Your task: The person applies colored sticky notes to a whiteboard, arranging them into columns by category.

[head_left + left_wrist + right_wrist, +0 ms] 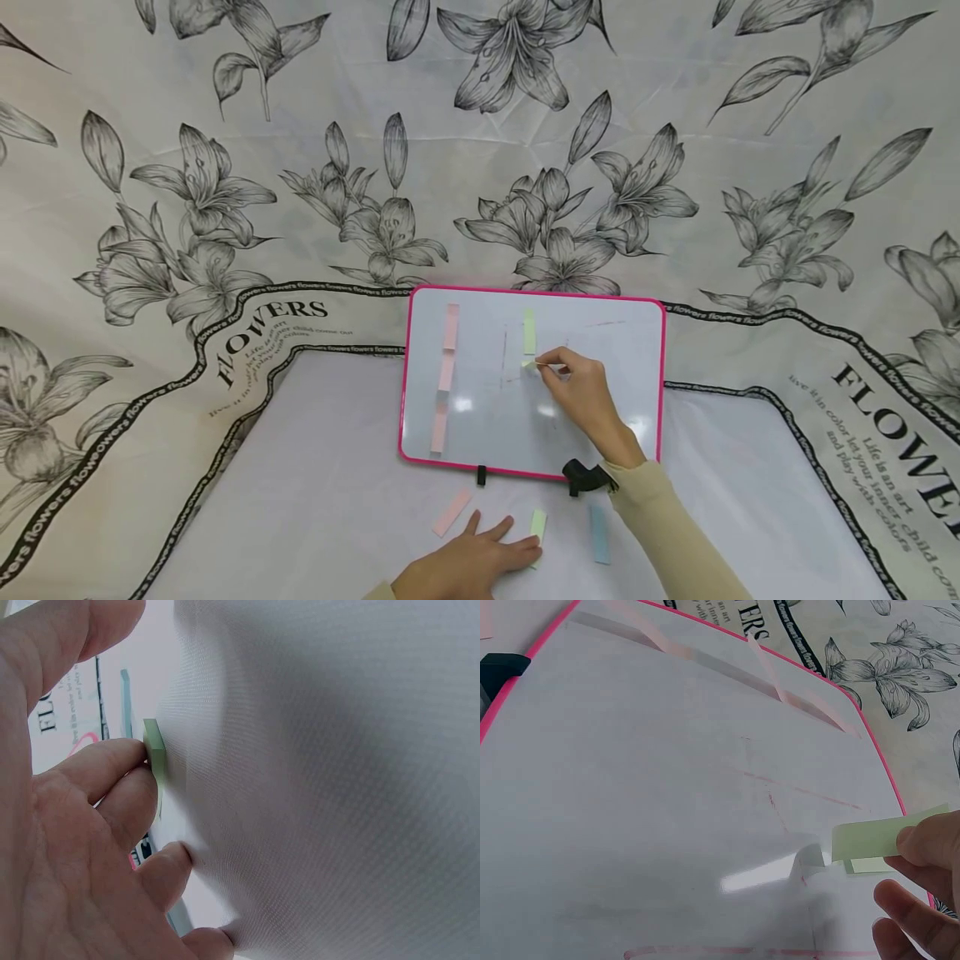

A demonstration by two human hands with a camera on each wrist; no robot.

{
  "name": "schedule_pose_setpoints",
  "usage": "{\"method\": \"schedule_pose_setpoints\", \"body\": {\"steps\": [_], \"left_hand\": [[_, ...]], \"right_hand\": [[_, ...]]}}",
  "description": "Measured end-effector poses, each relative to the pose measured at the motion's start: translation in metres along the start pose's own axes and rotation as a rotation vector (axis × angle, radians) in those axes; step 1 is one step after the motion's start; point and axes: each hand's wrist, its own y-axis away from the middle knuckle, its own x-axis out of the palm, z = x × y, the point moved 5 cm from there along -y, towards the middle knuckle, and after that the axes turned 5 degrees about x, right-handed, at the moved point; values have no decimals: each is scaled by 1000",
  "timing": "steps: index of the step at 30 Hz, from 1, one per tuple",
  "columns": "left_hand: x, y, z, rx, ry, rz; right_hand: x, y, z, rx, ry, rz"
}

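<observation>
Currently, your right hand [581, 392] pinches a pale green paper slip [864, 838] between thumb and index finger, the other fingers loosely bent and apart from it. That slip sits at the white, pink-framed whiteboard [480, 342], just below an upright light green paper strip [529, 332]; you cannot tell whether its free end touches the surface. Your left hand [467, 560] lies lower down, fingers spread on the white cloth [330, 483], two fingertips touching a slim green pad of sticky notes [154, 750] and the thumb held away from it. Left of that hand's fingertips lies a slanted pink note pad [452, 512]; to the right, near your beige right sleeve [660, 525], is a narrow blue note pad [599, 534]. Up the board's left side run three pale pink strips [451, 327] in a column, with faint red lines [505, 354] across its middle. Small black feet [482, 476] show at its lower edge, and behind everything hangs a pale fabric backdrop [360, 92] printed with grey lilies.
</observation>
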Motion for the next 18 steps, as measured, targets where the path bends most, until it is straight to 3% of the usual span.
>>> {"method": "schedule_pose_setpoints", "body": {"steps": [12, 18], "left_hand": [[-3, 1, 0, 4, -12, -12], [-1, -1, 1, -15, 27, 1]], "right_hand": [[4, -5, -1, 11, 24, 9], [4, -5, -1, 28, 24, 5]]}}
